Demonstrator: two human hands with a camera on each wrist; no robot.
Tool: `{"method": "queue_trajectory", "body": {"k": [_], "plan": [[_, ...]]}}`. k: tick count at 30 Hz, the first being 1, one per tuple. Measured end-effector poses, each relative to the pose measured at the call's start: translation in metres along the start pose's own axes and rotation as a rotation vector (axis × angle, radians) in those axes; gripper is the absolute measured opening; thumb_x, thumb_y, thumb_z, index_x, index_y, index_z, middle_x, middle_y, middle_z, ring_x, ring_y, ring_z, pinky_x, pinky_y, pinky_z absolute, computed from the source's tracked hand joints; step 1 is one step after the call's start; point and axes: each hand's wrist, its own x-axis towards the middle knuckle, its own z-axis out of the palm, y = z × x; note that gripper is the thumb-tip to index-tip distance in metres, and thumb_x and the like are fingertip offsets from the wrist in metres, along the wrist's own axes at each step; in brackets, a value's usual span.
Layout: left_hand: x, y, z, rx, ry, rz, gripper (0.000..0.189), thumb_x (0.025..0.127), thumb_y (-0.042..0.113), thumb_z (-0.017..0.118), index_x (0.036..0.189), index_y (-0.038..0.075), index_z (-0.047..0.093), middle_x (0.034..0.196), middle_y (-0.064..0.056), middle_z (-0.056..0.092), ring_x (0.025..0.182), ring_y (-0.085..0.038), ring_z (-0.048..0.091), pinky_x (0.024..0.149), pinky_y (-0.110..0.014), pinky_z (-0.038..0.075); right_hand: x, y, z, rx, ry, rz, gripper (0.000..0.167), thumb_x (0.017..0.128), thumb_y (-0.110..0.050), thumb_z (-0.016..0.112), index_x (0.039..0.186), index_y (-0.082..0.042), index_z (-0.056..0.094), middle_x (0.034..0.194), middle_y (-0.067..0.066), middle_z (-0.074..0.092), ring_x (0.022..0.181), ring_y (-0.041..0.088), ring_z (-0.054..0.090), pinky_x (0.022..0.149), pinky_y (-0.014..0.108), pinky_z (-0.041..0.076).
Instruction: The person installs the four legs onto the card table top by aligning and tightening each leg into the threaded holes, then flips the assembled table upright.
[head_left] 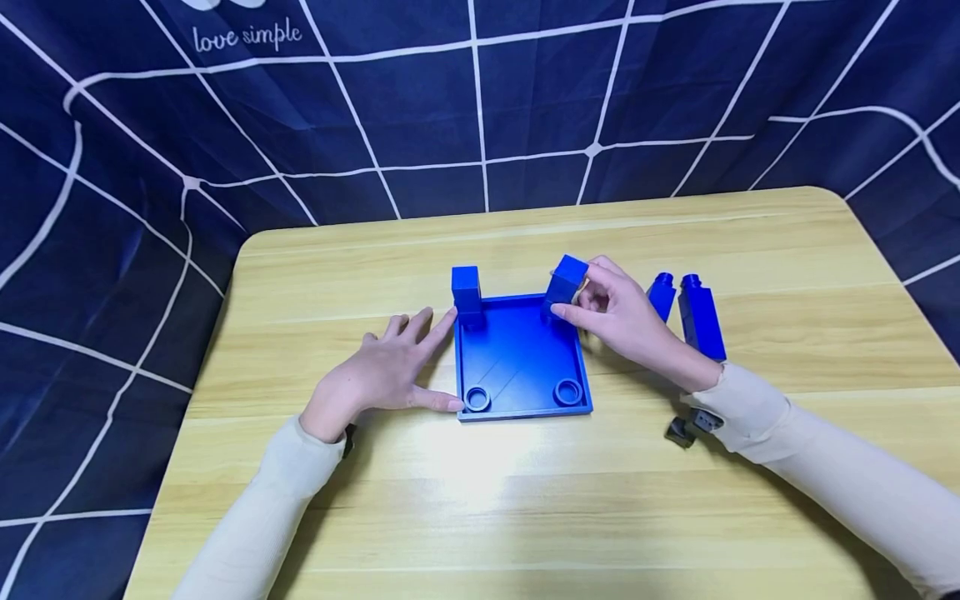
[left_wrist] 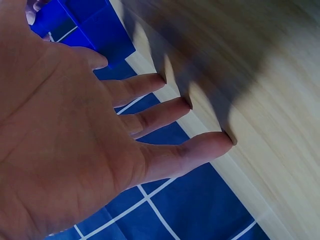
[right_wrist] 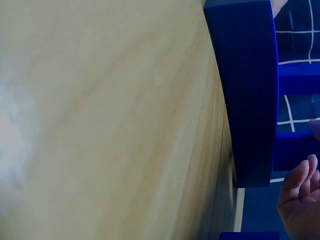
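Well, from afar I see my right grip [head_left: 633,321] pinching a blue post [head_left: 562,285] at the far-right corner of the tray [head_left: 517,354]. Its long axis slants, top leaning right; whether it's seated, I can't tell. My left grip [head_left: 393,362], spread and unclenched, lies along the tray's left edge.

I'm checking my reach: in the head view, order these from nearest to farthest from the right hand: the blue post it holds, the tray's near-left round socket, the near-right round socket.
From the right hand:
1. Blue post: in its grip, at the tray's far-right corner.
2. Near-right round socket: same side, nearer the wearer.
3. Near-left round socket: diagonally across.
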Motion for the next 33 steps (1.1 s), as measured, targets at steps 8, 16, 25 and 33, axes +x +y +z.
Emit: {"method": "queue_trajectory", "body": {"k": [8, 16, 25, 33], "plan": [[0.0, -0.001, 0.001, 0.006, -0.001, 0.004, 0.13, 0.087, 0.087, 0.066, 0.177, 0.027, -0.006, 0.18, -0.02, 0.011, 0.159, -0.055, 0.02, 0.107, -0.086, 0.033, -0.002, -0.002, 0.0, 0.025, -0.026, 0.045, 0.021, 0.097, -0.018, 0.088, 0.106, -0.009, 0.071, 0.096, 0.012, 0.054, 0.087, 0.025, 0.052, 0.072, 0.03, 0.04], [-0.001, -0.002, 0.004, 0.022, 0.008, 0.016, 0.131, 0.086, 0.089, 0.065, 0.177, 0.027, -0.007, 0.18, -0.02, 0.012, 0.159, -0.055, 0.021, 0.106, -0.085, 0.035, -0.005, -0.004, 0.004, 0.038, -0.012, 0.121, 0.039, 0.099, -0.024, 0.086, 0.101, -0.004, 0.054, 0.083, 0.009, 0.059, 0.072, 0.022, 0.054, 0.063, 0.027, 0.04], [-0.004, -0.004, 0.005, 0.021, 0.01, 0.023, 0.131, 0.086, 0.089, 0.065, 0.177, 0.027, -0.007, 0.18, -0.021, 0.012, 0.158, -0.055, 0.021, 0.105, -0.085, 0.036, -0.011, -0.007, 0.006, 0.007, -0.007, 0.109, 0.031, 0.101, -0.022, 0.083, 0.1, -0.004, 0.058, 0.091, 0.009, 0.061, 0.077, 0.024, 0.056, 0.065, 0.025, 0.042], [-0.006, -0.005, 0.007, 0.023, 0.015, 0.035, 0.131, 0.086, 0.088, 0.066, 0.177, 0.026, -0.006, 0.179, -0.022, 0.012, 0.158, -0.057, 0.019, 0.105, -0.087, 0.034, -0.016, -0.009, 0.007, 0.0, 0.027, 0.061, 0.018, 0.101, -0.013, 0.08, 0.105, -0.002, 0.066, 0.111, 0.012, 0.059, 0.09, 0.025, 0.06, 0.077, 0.02, 0.051]]}}
